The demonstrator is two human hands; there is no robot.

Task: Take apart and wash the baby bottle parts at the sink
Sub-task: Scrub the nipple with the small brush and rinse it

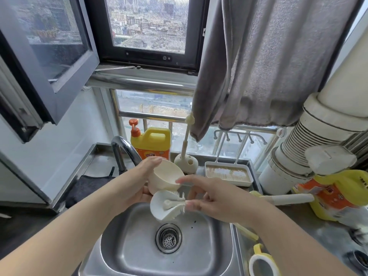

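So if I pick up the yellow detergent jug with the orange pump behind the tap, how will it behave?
The yellow detergent jug is probably rigid, being moulded plastic with a built-in handle. It may be fairly heavy, though its fill level cannot be seen. Its broad body suggests it will not tip easily.

Two hands (139, 182) (211, 198), two detergent bottles (152, 144) (336, 196)

A yellow detergent jug (153, 143) with an orange pump is stood on the ledge behind the tap (124, 149). A grey curtain (264, 62) is hung before the window (147, 24). A white rack (229, 173) with pegs is set to the right of the jug. A ribbed white duct (310, 148) is seen at the right, and a dark cloth (89, 186) is laid at the left.
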